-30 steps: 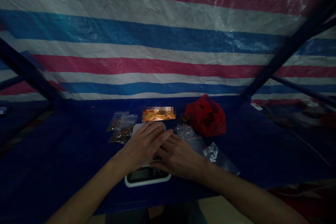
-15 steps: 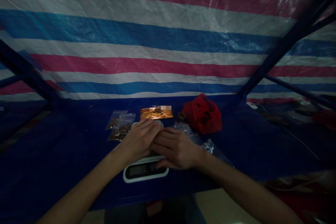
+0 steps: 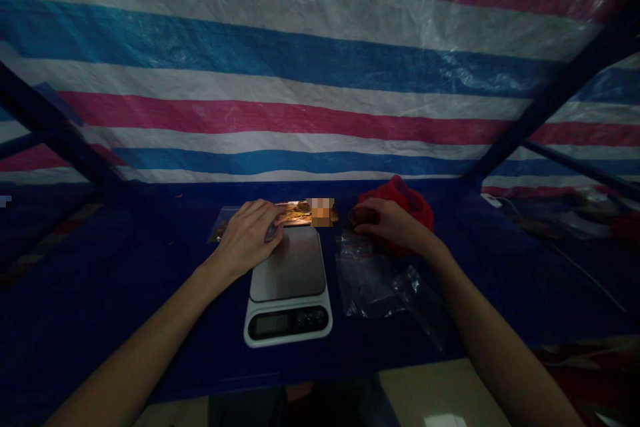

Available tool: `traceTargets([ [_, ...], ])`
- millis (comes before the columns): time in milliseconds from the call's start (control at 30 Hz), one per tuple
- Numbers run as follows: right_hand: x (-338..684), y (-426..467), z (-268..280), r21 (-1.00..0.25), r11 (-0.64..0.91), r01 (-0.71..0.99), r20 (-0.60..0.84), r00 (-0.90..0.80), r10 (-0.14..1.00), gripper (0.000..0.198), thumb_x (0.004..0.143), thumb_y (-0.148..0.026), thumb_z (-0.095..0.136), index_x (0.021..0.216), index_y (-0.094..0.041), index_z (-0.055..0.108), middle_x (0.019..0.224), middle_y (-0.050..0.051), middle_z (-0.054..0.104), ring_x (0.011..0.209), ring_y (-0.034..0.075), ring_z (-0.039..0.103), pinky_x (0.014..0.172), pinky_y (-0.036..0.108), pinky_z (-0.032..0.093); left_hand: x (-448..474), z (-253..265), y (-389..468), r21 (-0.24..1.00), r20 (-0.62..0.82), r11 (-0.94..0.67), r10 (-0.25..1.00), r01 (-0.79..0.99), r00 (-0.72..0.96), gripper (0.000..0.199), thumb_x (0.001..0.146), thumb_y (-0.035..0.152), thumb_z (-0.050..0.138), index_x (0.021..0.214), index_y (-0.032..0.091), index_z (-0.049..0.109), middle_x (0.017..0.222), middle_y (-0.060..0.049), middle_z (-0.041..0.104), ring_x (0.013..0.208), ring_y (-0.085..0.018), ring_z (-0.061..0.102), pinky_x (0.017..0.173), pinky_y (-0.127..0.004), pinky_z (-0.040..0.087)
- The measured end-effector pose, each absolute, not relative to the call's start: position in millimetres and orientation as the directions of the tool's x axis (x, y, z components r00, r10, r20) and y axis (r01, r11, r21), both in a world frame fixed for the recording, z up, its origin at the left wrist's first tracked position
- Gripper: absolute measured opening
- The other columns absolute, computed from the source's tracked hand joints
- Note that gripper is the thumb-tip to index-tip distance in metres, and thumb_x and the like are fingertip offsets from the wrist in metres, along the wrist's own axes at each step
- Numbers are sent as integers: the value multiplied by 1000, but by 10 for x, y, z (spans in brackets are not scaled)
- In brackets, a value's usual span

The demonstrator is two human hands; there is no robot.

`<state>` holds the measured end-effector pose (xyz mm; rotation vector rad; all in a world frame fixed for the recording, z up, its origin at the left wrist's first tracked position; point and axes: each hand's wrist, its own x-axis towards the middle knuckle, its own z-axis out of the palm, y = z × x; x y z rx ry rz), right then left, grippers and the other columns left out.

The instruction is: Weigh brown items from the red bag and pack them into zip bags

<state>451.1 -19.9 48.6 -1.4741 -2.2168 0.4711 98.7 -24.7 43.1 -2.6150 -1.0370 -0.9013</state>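
Observation:
My left hand [image 3: 254, 232] is over the upper left corner of a white kitchen scale [image 3: 287, 267], thumb and forefinger apart. It covers part of the small zip bags of brown pieces [image 3: 223, 223] beside the scale. Bare metal shows across most of the weighing plate, and the display is too dim to read. My right hand [image 3: 393, 221] is in front of a red plastic bag [image 3: 417, 203], with thumb and fingers closed around a small dark brown piece [image 3: 363, 216]. Clear zip bags [image 3: 367, 280] lie below it, right of the scale.
A phone [image 3: 295, 213] with a lit screen lies behind the scale. Blue frame bars [image 3: 530, 113] slope up at both sides, before a striped plastic sheet [image 3: 300, 113]. At the far right are a white plug [image 3: 491, 200] and a thin cable [image 3: 590, 273].
My hands were together over the scale and have parted. The left moved up and left to the filled bags; the right moved up and right to the red bag. The weighing plate is now exposed.

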Motion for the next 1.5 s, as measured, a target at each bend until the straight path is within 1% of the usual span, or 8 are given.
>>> traceTargets([
  [200,4367,-220,390,-587,386,712,227,-313,922,24,83,-25,79,106,-19,76,104,8,78,93,25,74,87,39,59,1001,513,-364,163,632,-733,591,660,500,31,95,17,58,126,16,59,104,-9,68,102,-27,60,87,-42,50],
  [433,4011,-275,409,-858,359,368,285,-242,928,36,77,-38,85,99,-19,65,105,10,78,97,25,77,91,44,63,1082,530,-424,462,556,-686,718,562,419,17,91,12,59,106,20,58,101,-4,63,103,-24,56,90,-40,50],
  [767,3331,-429,773,-928,346,141,251,-452,856,51,78,-38,86,123,-20,72,118,9,79,109,25,76,103,47,60,1047,508,-328,556,600,-629,756,543,261,13,84,12,69,93,21,67,96,-3,69,103,-24,64,90,-40,54],
  [1000,3079,-310,907,-850,485,207,367,-429,825,50,71,-37,91,107,-20,60,102,4,74,89,18,73,79,34,61,1037,497,-296,619,578,-581,793,528,194,26,78,9,74,101,20,71,99,-4,70,97,-23,69,87,-38,56],
  [1100,3040,-287,1003,-772,570,280,393,-494,776,41,77,-32,88,107,-19,64,99,4,73,88,18,71,78,33,57,1044,501,-300,650,560,-567,807,506,185,29,75,6,75,101,19,72,96,-4,69,95,-23,68,88,-38,55],
  [1267,2958,-261,1146,-528,726,441,456,-574,680,32,82,-22,84,112,-19,72,102,4,71,92,18,66,83,34,53,1045,511,-303,721,518,-523,842,455,149,27,71,7,74,95,18,71,88,-1,64,86,-21,65,80,-35,53],
  [1400,2851,-258,1261,-404,789,462,415,-677,608,34,85,-18,80,119,-21,75,103,4,64,93,18,63,84,33,51,1050,491,-284,790,475,-487,870,373,130,26,68,12,77,93,18,71,85,-2,67,83,-21,66,74,-33,52],
  [1500,2849,-264,1391,-362,813,456,450,-679,580,29,90,-22,76,119,-19,75,104,5,61,93,18,62,82,31,51,1053,499,-267,834,453,-469,883,289,127,19,74,18,76,92,17,71,88,-4,71,84,-21,67,76,-34,53],
])
